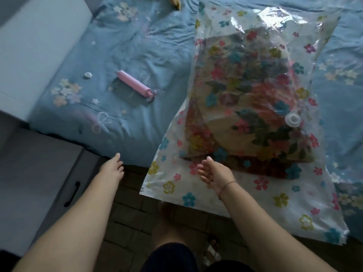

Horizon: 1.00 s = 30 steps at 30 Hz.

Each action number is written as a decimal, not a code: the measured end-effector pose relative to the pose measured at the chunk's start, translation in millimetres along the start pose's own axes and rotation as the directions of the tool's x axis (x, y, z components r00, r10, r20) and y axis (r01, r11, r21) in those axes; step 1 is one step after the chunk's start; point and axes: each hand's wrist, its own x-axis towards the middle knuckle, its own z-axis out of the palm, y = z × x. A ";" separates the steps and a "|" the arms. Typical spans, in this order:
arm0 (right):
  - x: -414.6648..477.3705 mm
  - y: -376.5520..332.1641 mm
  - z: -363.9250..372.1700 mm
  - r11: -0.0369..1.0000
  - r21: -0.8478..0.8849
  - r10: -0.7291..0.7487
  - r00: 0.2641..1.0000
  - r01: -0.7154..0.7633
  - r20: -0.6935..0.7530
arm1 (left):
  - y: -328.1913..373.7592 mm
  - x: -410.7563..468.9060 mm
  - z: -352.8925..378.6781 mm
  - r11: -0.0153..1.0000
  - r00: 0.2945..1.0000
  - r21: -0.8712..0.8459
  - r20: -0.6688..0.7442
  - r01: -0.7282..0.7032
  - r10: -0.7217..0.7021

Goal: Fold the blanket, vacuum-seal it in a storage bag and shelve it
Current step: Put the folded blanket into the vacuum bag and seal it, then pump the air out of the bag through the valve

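Blanket [245, 95] inside flowered storage bag [265, 203]

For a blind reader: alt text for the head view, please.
A folded floral blanket sits inside a clear flower-printed vacuum bag on a blue bed. The right hand hovers over its near end, the left hand beside it.

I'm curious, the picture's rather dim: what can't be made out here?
Head view only:
1. Yellow thing: cut off by the top edge.
2. Whether the storage bag is zipped: blur hides its seal.
3. Small white piece: too small to identify.
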 end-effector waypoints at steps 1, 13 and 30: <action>10.3 -10.6 28.0 0.999 -0.022 -0.035 0.999 0.036 0.040 | 16.8 5.2 7.0 1.000 1.000 -0.009 0.024 -0.017 0.017; 182.3 -100.3 263.6 0.975 -0.193 -0.106 0.994 0.106 0.011 | 185.8 117.3 113.9 0.995 0.972 -0.100 0.236 0.018 0.006; 254.4 -120.0 314.2 0.957 -0.263 -0.136 0.990 0.122 -0.033 | 236.0 213.3 179.3 0.967 0.960 -0.225 0.276 0.117 -0.051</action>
